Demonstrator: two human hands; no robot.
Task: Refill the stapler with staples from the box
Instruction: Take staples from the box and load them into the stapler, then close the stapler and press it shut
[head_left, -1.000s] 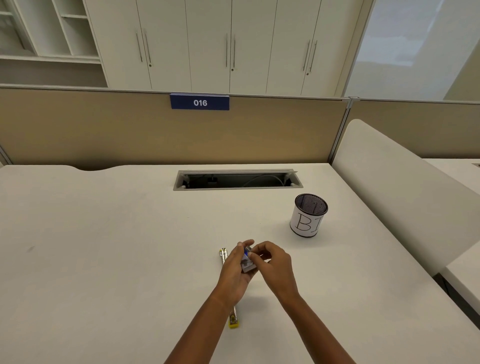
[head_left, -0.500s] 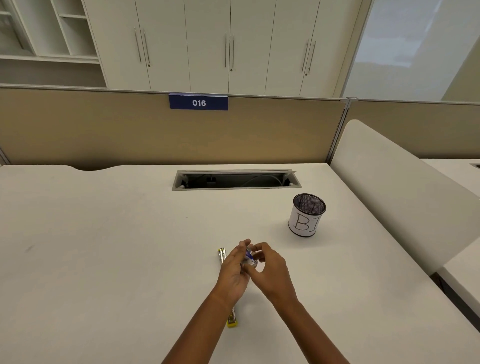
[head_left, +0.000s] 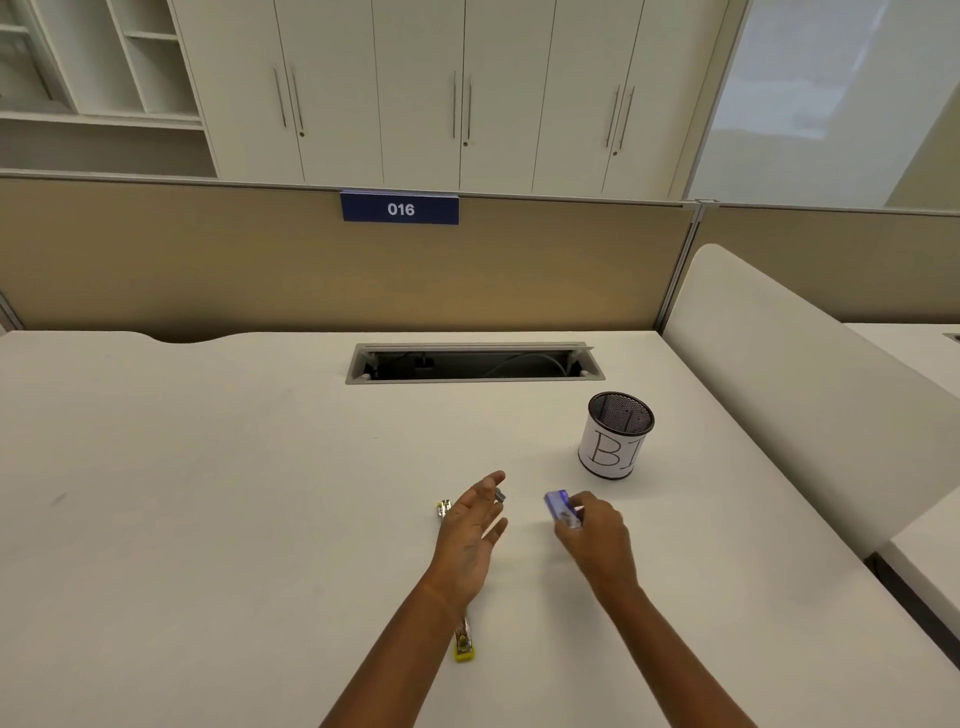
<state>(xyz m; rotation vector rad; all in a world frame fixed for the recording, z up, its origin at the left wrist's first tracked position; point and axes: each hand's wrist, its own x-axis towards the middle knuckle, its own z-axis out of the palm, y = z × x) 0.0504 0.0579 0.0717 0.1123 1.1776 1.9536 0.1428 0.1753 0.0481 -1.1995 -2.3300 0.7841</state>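
The stapler (head_left: 463, 643), metal with yellow ends, lies opened out flat on the white desk (head_left: 208, 519); my left forearm hides its middle. My left hand (head_left: 470, 532) hovers over its far end and pinches a small grey strip of staples (head_left: 500, 495) at the fingertips, the other fingers spread. To the right, my right hand (head_left: 595, 538) holds the small blue staple box (head_left: 560, 507) just above the desk. The two hands are apart, with a gap of bare desk between them.
A black mesh pen cup (head_left: 615, 436) with a white paper label stands beyond my right hand. An open cable slot (head_left: 472, 362) is set into the desk further back. A tan partition (head_left: 208, 270) closes the far edge, and a white curved divider (head_left: 810, 384) the right side.
The hands were together around the box; now they have separated. The right hand carried the box to the right, and the left hand came away with a strip of staples.
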